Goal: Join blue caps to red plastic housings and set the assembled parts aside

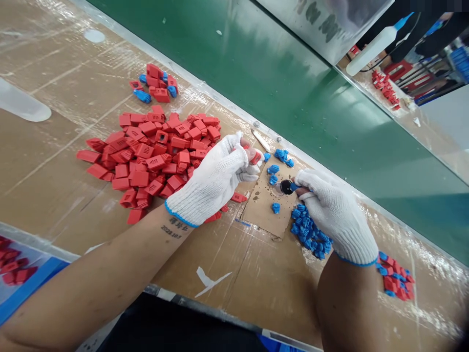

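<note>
My left hand (pixel 220 171), in a white knit glove, is closed round a small red plastic part (pixel 255 157), mostly covered by the fingers. My gloved right hand (pixel 333 210) pinches a small blue plastic piece (pixel 294 187) at a little round container of dark liquid (pixel 285 187). Whether the piece touches the liquid I cannot tell. The container stands on a stained cardboard sheet (pixel 266 212), with several loose blue pieces (pixel 273 169) around it. A heap of blue pieces (pixel 306 229) lies beneath my right hand. Left of my left hand spreads a large heap of red parts (pixel 146 161).
Mixed red and blue parts lie in groups at the back (pixel 158 80) and right (pixel 397 278). A green panel (pixel 234 63) borders the table. Near it lies a pale pointed strip (pixel 261 139). A blue-edged bin (pixel 32 288) is lower left. A person is partly visible upper right.
</note>
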A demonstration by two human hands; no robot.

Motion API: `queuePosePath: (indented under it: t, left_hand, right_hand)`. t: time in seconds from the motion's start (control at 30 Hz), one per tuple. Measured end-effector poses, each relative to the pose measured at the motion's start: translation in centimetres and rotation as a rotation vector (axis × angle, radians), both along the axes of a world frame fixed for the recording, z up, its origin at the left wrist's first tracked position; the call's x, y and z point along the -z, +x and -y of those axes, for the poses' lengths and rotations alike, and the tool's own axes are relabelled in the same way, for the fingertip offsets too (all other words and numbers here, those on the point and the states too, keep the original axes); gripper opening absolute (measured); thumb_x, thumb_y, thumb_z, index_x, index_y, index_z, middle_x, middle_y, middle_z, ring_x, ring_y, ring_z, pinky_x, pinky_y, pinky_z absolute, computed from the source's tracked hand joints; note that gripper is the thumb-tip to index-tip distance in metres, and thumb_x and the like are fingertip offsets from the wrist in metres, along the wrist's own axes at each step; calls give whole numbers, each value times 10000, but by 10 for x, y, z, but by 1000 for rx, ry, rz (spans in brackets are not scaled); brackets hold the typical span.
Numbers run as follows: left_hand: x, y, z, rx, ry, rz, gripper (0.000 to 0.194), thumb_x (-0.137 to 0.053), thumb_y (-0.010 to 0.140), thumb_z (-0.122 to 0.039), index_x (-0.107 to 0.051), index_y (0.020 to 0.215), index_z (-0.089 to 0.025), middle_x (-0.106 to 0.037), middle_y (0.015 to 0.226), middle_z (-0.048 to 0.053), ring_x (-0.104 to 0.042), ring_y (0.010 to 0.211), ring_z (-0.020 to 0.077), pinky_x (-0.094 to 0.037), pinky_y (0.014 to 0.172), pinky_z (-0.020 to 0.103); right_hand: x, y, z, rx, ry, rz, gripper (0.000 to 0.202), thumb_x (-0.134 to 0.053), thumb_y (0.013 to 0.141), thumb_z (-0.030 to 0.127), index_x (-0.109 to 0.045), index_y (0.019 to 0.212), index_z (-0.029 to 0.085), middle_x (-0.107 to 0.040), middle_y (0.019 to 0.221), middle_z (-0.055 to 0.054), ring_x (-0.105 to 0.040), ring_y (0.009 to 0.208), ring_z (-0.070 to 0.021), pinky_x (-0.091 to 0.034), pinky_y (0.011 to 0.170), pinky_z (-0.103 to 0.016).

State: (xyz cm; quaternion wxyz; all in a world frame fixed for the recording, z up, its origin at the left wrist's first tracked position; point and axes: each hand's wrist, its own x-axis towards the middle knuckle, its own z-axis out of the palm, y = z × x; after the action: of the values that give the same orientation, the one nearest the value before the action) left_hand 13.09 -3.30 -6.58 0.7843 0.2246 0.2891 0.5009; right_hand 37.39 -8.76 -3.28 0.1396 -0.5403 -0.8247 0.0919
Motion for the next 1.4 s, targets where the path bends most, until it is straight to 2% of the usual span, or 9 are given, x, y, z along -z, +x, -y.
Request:
queuePosePath:
  t: [0.23, 0.5, 0.77, 0.9, 0.97, 1.13, 1.27, 1.4]
  left_hand:
    - [-1, 1, 0, -22, -27, -3, 212, -676, 944, -77, -517, 878, -202, -605, 834, -28, -634, 709, 78, -537, 676, 202]
    - [-1, 0, 0, -11, -34, -34, 185, -658, 985, -110, -529, 889, -199, -635, 865, -21, -622, 665, 66, -537, 669, 206]
    - [2, 0, 0, -5, 0, -31, 152, -632, 979, -111, -540, 896, -199, -628, 857, -25, -619, 680, 71, -525, 673, 209]
    - [3, 0, 0, -15, 4, -14, 141, -636, 959, -92, -556, 909, -197, -647, 877, -19, -634, 705, 74, -534, 685, 206]
    - [1, 0, 0, -16, -18, 0, 158, -662, 942, -83, -560, 908, -198, -650, 871, -17, -640, 711, 78, -531, 679, 206]
    - [-5, 1, 9, 85, -10, 25, 256, -815, 853, -117, -573, 873, -196, -693, 854, 10, -658, 754, 108, -550, 706, 233]
    - [-4, 4, 16, 178, 42, 43, 306, -893, 807, -199, -593, 869, -200, -667, 817, 6, -624, 730, 113, -507, 648, 236]
    - [-2, 4, 17, 190, 39, -6, 334, -908, 792, -242, -586, 869, -203, -640, 788, -3, -616, 702, 111, -445, 584, 215]
  right_hand:
    - [4, 6, -2, 9, -28, 16, 188, -504, 867, 60, -545, 890, 242, -606, 854, -20, -563, 785, -206, -411, 730, -346]
    - [-1, -1, -1, 42, -38, 55, 248, -475, 824, 18, -542, 883, 249, -627, 828, -21, -609, 809, -225, -422, 723, -350]
    - [7, 5, -1, 35, -52, 17, 211, -513, 853, 43, -555, 896, 245, -649, 900, -29, -601, 838, -220, -441, 761, -361]
    - [1, 3, 0, 48, -14, 33, 208, -517, 880, 43, -556, 885, 248, -629, 850, -23, -600, 790, -212, -453, 723, -359]
    - [-5, 5, 2, 63, 39, 11, 194, -536, 908, 64, -580, 900, 253, -668, 876, -30, -634, 797, -214, -484, 712, -361]
    - [-13, 15, 14, 156, 147, -193, 111, -604, 1010, 185, -649, 978, 281, -763, 1030, -55, -753, 944, -248, -611, 828, -416]
    - [-14, 19, 22, 195, 191, -289, 159, -619, 1020, 193, -704, 1104, 298, -778, 1091, -61, -779, 980, -258, -628, 861, -435]
    - [-12, 18, 18, 177, 181, -262, 116, -630, 1000, 171, -673, 977, 276, -768, 1018, -43, -755, 938, -241, -596, 819, -397]
